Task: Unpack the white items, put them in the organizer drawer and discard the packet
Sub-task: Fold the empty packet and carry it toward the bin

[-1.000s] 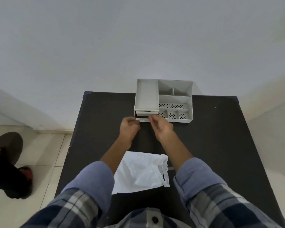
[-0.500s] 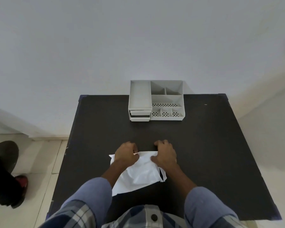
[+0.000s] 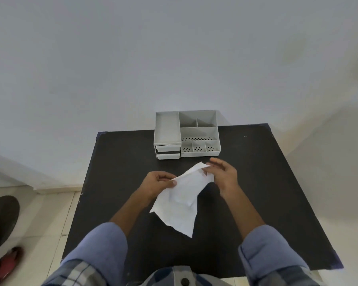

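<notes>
Two hands at work: your left hand [image 3: 160,181] and right hand [image 3: 223,175] both hold the white packet [image 3: 181,198], lifted off the black table [image 3: 256,182].
Left grip: thumb and fingers pinched together on the packet's upper left edge.
Right grip: thumb pressed on the packet's upper right corner, the other fingers spread loosely behind it; you hold it, but lightly.
Packet: crumpled and slack, hanging from your hands with its lower corner pointing toward you; whether anything is left inside cannot be told.
Organizer [image 3: 187,134]: stands at the far edge of the table, well apart from the packet, against the wall [image 3: 174,58].
Drawers [image 3: 167,152]: two, stacked at the organizer's front left; the lower one juts out slightly, neither is pulled wide. Contents not visible.
White items: none to be seen on the table or in the open top compartments.
Judged progress: late stage; the flat packet and nearly shut drawers suggest the unpacking and stowing are done.
Left for you: discard the packet, and push the lower drawer fully home if needed.
</notes>
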